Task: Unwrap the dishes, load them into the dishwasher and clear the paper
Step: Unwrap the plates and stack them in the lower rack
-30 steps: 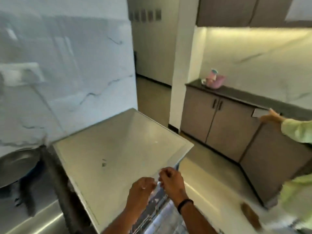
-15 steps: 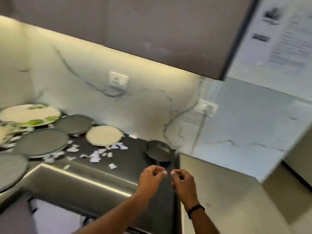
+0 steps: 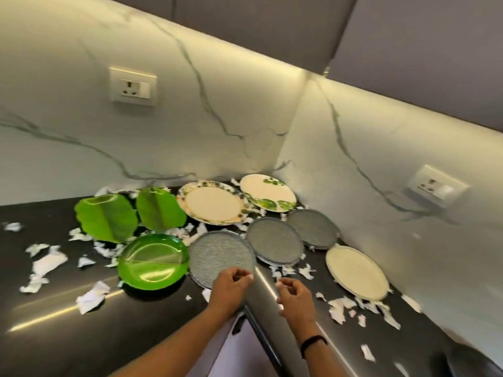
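Several unwrapped plates lie flat in the corner of a dark countertop [image 3: 81, 336]. There are two leaf-shaped green plates [image 3: 106, 217], a round green divided plate [image 3: 153, 261], a floral-rimmed plate [image 3: 213, 202], a cream plate with green leaves [image 3: 268, 193], three grey plates [image 3: 275, 240] and a plain cream plate [image 3: 356, 272]. Torn white paper scraps [image 3: 91, 296] are strewn among them. My left hand [image 3: 231, 287] hovers at the near edge of the nearest grey plate [image 3: 221, 254], fingers curled. My right hand [image 3: 295, 295] is beside it, a little apart, also curled. Whether either pinches a scrap is unclear.
Marble-look walls meet behind the plates, with a socket on the left wall [image 3: 133, 87] and another on the right wall [image 3: 434, 186]. Grey upper cabinets [image 3: 272, 28] overhang the counter. A dark round vessel [image 3: 468, 360] sits at the bottom right.
My view has swung left from the open dishwasher door and the room to the counter corner. My hands, held together before, are now slightly apart over the counter edge.
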Available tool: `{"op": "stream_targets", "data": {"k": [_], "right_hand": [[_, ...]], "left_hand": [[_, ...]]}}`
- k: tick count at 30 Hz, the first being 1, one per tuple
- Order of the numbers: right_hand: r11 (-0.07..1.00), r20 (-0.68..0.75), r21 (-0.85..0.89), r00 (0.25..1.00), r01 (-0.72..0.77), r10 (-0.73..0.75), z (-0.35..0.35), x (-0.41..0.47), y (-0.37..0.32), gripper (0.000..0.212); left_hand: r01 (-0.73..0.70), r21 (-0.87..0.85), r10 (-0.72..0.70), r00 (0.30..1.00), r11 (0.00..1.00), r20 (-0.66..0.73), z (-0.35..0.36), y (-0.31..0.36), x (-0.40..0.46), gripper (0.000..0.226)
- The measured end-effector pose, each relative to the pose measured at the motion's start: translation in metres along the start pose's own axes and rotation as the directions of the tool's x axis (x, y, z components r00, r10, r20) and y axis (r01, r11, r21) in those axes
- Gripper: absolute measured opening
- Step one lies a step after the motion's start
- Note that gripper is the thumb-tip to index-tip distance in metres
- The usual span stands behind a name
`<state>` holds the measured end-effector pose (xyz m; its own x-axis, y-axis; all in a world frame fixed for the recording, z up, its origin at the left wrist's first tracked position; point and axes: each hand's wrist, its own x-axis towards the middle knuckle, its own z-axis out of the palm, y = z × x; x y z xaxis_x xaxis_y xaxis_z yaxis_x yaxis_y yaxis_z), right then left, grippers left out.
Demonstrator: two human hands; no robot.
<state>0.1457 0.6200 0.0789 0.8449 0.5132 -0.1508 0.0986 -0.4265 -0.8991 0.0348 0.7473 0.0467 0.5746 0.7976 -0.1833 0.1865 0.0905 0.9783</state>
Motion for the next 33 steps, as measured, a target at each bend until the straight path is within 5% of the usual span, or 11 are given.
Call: {"op": "stream_targets", "data": {"k": [8,14,18,27,33], "right_hand": [[0.991,0.219,-0.135,0.975,0.010,0.020,0.085,0.038,-0.007,0.004],[0.933,0.076,-0.360,0.997,0.013,0.016,0.104,0.080,-0.005,0.025],[0.898,0.012,-0.440,1.000,-0.018,0.026,0.096,0.107,-0.004,0.037],[0.909,0.104,-0.411,0.988,-0.064,0.117,0.097,0.138,0.000,0.038],[0.934,0.056,-0.304,0.975,-0.188,0.214,0.096,0.150,0.009,0.025]], "left_hand": [[0.070,-0.054,-0.080,0.974,0.996,-0.213,-0.065,-0.021,0.019,0.003],[0.060,0.243,0.000,0.971,0.968,-0.240,-0.065,-0.023,0.037,0.022],[-0.017,0.542,0.109,0.985,0.840,-0.137,-0.053,-0.017,0.052,0.042],[-0.027,0.925,-0.023,0.999,0.378,0.039,-0.026,-0.037,0.065,0.056],[-0.002,0.893,0.051,0.998,0.449,-0.024,-0.026,-0.036,0.065,0.050]]}}
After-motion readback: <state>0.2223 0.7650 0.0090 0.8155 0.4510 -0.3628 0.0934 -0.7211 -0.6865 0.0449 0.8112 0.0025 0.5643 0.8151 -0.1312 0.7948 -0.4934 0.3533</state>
